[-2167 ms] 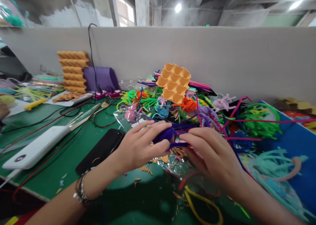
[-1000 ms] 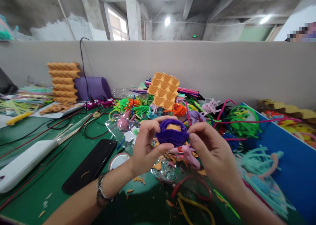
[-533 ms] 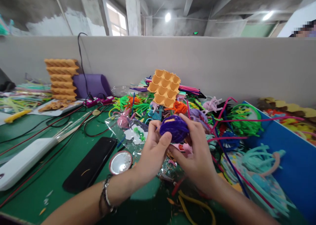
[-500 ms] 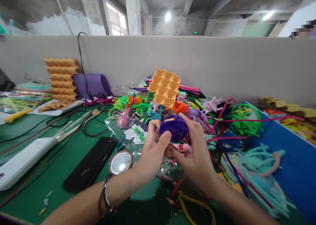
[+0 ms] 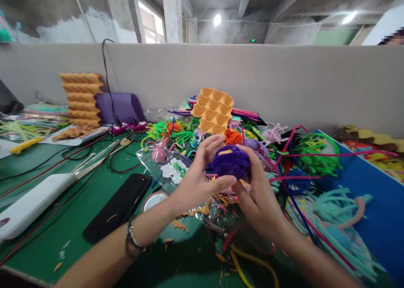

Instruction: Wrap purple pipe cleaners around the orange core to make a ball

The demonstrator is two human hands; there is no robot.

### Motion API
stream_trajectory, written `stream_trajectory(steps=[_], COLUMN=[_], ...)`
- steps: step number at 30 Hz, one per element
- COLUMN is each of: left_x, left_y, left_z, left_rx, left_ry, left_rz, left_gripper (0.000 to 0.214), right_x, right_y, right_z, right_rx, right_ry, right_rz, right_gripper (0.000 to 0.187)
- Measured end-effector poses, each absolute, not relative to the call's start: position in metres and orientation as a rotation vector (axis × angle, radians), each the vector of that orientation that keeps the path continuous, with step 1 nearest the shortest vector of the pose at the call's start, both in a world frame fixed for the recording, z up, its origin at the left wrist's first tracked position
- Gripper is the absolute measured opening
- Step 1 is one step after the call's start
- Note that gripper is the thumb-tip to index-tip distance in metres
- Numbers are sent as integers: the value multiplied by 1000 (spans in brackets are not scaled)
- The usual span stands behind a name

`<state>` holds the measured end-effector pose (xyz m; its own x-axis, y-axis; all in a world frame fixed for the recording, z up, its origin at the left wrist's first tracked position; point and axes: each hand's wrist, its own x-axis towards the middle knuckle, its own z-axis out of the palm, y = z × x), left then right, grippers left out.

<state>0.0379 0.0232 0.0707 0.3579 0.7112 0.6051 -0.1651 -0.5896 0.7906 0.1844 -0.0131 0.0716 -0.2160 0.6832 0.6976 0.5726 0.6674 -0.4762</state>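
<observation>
A purple pipe-cleaner bundle [image 5: 231, 161], wound around an orange piece that shows at its top, is held up above the green table [image 5: 63, 220]. My left hand [image 5: 197, 180] grips it from the left, thumb under it and fingers behind. My right hand [image 5: 257, 191] holds it from the right and below, fingers curled around it. Both hands are closed on the bundle.
A heap of coloured pipe cleaners [image 5: 284, 149] with an orange egg tray [image 5: 214, 110] on it lies behind the hands. A black phone [image 5: 118, 206], a round metal lid [image 5: 151, 200], a white device [image 5: 34, 204], cables and a blue mat [image 5: 375, 195] surround them. A stack of orange trays [image 5: 81, 98] stands far left.
The purple bundle was lifted from the table to chest height and turned between both hands; my right hand shifted from pinching its side to cupping it from below.
</observation>
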Motion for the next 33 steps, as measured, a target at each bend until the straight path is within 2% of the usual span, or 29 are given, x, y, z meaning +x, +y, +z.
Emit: stream_trajectory(steps=[4,6,9,12,15,20,23,27,33], left_x=[14,8,5,5,4,2,3,9,17], left_y=[29,27,23,24,26,31,34,33,29], left_z=[90,97,100,99,99,99,95,87,82], left_rx=[2499,2766,3036,3141,3092,2822,2544,2103,1956], left_ry=[734,798,745,679,641,511,386,169,41], left_rz=[1234,1129,977,953,986,1067,1177,1201,1089], left_gripper=[78,73,63,63,62,50,53,50,45], right_x=[187,187,186,186,189,193,192,190,189], right_y=[-11,-11,-12,-15,-16,-17,-18,-21,-24], right_z=[76,76,75,75,78,82,82,83,87], right_rx=[-1008,-1031,-1039,-1018,-942,-856,-849,-860,-832], right_ry=[-2054,-2126,-2193,-2216,-2173,-2079,-2032,-1984,-1987], right_rz=[-77,-192,-299,-323,-284,-189,-137,-64,-191], right_gripper=[49,48,44,42,47,56,57,50,39])
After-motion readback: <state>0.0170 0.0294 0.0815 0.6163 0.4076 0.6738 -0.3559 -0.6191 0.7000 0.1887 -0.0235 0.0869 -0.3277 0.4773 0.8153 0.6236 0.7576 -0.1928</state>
